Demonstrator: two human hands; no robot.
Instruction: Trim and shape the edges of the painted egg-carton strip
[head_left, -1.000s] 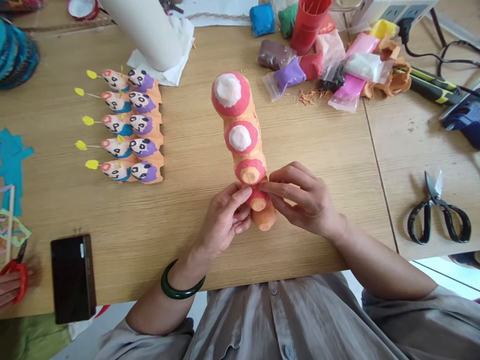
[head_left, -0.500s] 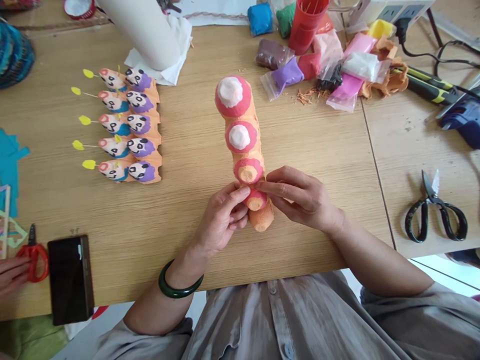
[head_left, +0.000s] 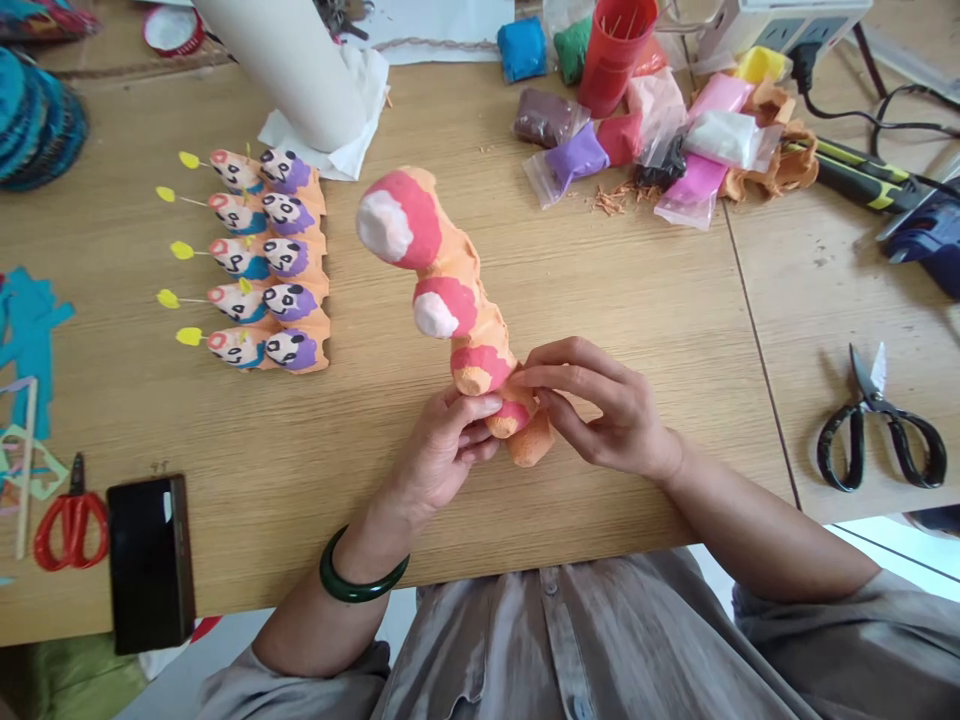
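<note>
Both my hands hold the lower end of an orange egg-carton strip (head_left: 465, 300), painted with pink rings and topped with white clay domes on its upper cups. My left hand (head_left: 442, 450), with a dark green bangle (head_left: 364, 570) on the wrist, wraps the strip from the near side. My right hand (head_left: 600, 405) pinches it from the other side, fingertips on a pink-ringed cup. The strip's far end tilts up and left above the wooden table (head_left: 300, 490), and my fingers hide part of its lower cups.
Left of the strip stand painted carton figures (head_left: 266, 260) in two rows. Clay packets (head_left: 645, 140) and a red cup (head_left: 611, 55) lie at the back. Black-handled scissors (head_left: 877, 425) sit right; red scissors (head_left: 73, 530) and a phone (head_left: 150, 565) sit front left.
The strip's upper end has swung left and now leans over. A co-worker's hand at the lower left has left view, leaving the red scissors on the table.
</note>
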